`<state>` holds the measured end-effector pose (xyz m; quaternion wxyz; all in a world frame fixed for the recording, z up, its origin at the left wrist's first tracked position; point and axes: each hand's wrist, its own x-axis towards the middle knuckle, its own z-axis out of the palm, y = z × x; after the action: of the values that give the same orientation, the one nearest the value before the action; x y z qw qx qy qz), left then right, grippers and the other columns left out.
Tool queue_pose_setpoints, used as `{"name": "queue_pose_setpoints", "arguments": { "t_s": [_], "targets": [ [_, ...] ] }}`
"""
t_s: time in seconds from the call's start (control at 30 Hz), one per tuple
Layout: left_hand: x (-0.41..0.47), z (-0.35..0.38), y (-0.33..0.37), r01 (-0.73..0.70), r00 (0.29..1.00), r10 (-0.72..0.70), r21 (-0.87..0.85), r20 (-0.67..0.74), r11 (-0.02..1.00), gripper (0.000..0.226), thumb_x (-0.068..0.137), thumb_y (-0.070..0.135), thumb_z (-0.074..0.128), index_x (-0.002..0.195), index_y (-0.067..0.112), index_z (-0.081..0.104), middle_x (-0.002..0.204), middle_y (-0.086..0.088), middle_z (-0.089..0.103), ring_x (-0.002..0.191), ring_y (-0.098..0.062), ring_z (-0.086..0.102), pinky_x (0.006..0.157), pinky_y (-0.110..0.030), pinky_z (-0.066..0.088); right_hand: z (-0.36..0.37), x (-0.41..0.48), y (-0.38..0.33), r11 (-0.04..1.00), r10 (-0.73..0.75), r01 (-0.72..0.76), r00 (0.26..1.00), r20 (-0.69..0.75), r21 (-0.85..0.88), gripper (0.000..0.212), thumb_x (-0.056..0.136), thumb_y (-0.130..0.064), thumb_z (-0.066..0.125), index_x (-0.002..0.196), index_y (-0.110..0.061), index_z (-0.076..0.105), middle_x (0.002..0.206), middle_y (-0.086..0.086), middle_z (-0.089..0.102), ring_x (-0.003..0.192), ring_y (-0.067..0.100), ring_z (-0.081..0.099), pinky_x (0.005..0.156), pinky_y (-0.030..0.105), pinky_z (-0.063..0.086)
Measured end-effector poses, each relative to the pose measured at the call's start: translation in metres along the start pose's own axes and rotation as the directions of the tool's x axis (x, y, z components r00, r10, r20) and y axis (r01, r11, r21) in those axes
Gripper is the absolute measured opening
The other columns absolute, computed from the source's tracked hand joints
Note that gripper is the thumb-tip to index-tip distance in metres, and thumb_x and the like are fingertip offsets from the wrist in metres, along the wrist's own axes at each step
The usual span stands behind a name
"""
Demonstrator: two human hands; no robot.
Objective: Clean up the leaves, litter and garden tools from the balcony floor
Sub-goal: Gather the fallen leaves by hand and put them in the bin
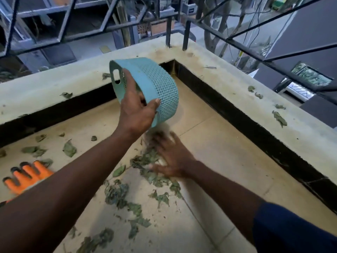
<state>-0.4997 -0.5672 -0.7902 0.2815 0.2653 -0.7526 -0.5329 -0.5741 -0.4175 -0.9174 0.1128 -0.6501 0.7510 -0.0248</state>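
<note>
Head view looks down into a corner of a tiled balcony floor (209, 147) bounded by a pale concrete ledge (54, 88) with a black inner face. The left hand (136, 114) grips a teal perforated basket (155, 84) by its rim, fingers inside and thumb pressed on the outer wall; the basket is lifted off the floor and tipped on its side, its opening turned toward the person, above the far corner of the floor. The right hand (173, 156) is blurred, palm down with fingers spread, low over a heap of green leaves (145, 161) near the middle of the floor; whether it clasps any leaves cannot be told. More leaves (116, 194) lie scattered toward the near edge, and several more (69, 148) sit toward the left edge of the floor. An orange glove (25, 176) with black fingertips lies at the left edge, partly hidden by the left forearm. A few leaves (279, 117) rest on the right-hand ledge. A dark blue sleeve (291, 227) covers the right upper arm. Black metal railing (255, 44) rises beyond the ledge.
</note>
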Motion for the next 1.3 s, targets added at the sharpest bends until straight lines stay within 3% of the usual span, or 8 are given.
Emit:
{"name": "queue_pose_setpoints", "arguments": {
  "t_s": [0.13,0.3,0.4,0.63,0.77,0.97,1.1,1.3],
  "targets": [
    [0.023,0.045,0.007,0.005,1.0,-0.009,-0.133,-0.026,0.991,0.115,0.093,0.004,0.071,0.163,0.025,-0.017,0.098,0.037,0.066,0.109,-0.008,0.071,0.097,-0.051,0.059,0.016,-0.012,-0.042,0.988,-0.144,0.147,0.988,-0.048,0.053,0.086,0.101,-0.067,0.033,0.163,-0.011,0.013,0.171,0.013,0.013,0.158,0.03,0.007,0.127,0.053,0.007],
    [0.026,0.09,-0.015,-0.01,1.0,0.012,-0.115,0.013,0.993,0.118,0.083,0.019,0.073,0.163,0.039,-0.012,0.114,0.026,0.065,0.109,-0.022,0.072,0.096,-0.055,0.058,0.014,-0.056,-0.021,0.931,0.186,-0.061,0.927,-0.325,0.359,0.066,0.103,-0.048,0.042,0.157,-0.01,0.033,0.161,0.013,0.033,0.151,0.029,0.028,0.12,0.052,0.027],
    [0.011,0.103,-0.02,-0.026,0.999,0.026,0.005,0.03,1.0,0.113,0.084,0.025,0.071,0.163,0.04,-0.009,0.132,-0.005,0.067,0.111,-0.017,0.071,0.097,-0.047,0.059,0.007,-0.088,0.004,0.882,0.416,-0.244,0.806,-0.42,0.403,0.059,0.103,-0.046,0.041,0.152,-0.013,0.043,0.157,0.01,0.041,0.149,0.026,0.032,0.118,0.05,0.03],
    [-0.073,0.073,-0.031,-0.051,0.998,0.059,0.224,-0.031,0.973,0.088,0.097,0.043,0.068,0.164,0.026,0.013,0.161,0.0,0.04,0.143,-0.013,0.043,0.112,-0.042,0.042,0.008,-0.153,0.041,0.474,0.88,-0.768,0.435,-0.192,0.43,0.077,0.104,-0.062,0.024,0.163,-0.015,0.01,0.172,0.011,0.006,0.158,0.027,-0.002,0.128,0.05,-0.002],
    [-0.148,0.033,-0.062,-0.048,0.997,0.02,0.442,0.069,0.896,0.064,0.102,0.052,0.049,0.158,0.028,0.032,0.166,-0.002,0.031,0.152,-0.021,0.029,0.12,-0.058,0.033,0.022,-0.147,0.021,0.628,0.771,-0.724,0.629,-0.1,0.286,0.089,0.1,-0.069,0.014,0.163,-0.01,-0.006,0.171,0.012,-0.013,0.157,0.025,-0.017,0.126,0.051,-0.011],
    [-0.251,-0.022,-0.087,-0.152,0.983,0.052,0.627,0.175,0.764,0.057,0.101,0.049,0.049,0.152,0.023,0.046,0.166,-0.002,0.032,0.154,-0.026,0.029,0.12,-0.062,0.027,0.031,-0.074,-0.067,0.972,0.211,-0.204,0.976,-0.048,0.12,0.088,0.099,-0.066,0.011,0.163,-0.008,-0.006,0.171,0.011,-0.009,0.158,0.024,-0.014,0.126,0.054,-0.004],
    [-0.293,-0.045,-0.097,-0.056,0.988,-0.084,0.815,0.128,0.577,0.101,0.089,0.078,0.05,0.166,0.019,0.019,0.174,-0.004,0.005,0.161,-0.028,0.004,0.125,-0.063,0.004,0.028,-0.046,-0.099,0.915,0.042,0.016,0.99,-0.134,0.403,0.078,0.102,-0.06,0.025,0.165,-0.017,0.009,0.172,0.007,0.009,0.159,0.02,0.003,0.128,0.046,0.004],
    [-0.248,-0.053,-0.12,-0.106,0.957,-0.192,0.88,0.217,0.463,0.12,0.082,0.096,0.034,0.166,0.022,-0.008,0.172,-0.007,-0.02,0.159,-0.029,-0.018,0.123,-0.068,0.005,0.021,-0.02,-0.067,0.9,0.348,-0.225,0.888,-0.301,0.374,0.075,0.1,-0.063,0.025,0.158,-0.016,0.028,0.164,0.014,0.027,0.154,0.031,0.02,0.125,0.054,0.016]
  ]
}}
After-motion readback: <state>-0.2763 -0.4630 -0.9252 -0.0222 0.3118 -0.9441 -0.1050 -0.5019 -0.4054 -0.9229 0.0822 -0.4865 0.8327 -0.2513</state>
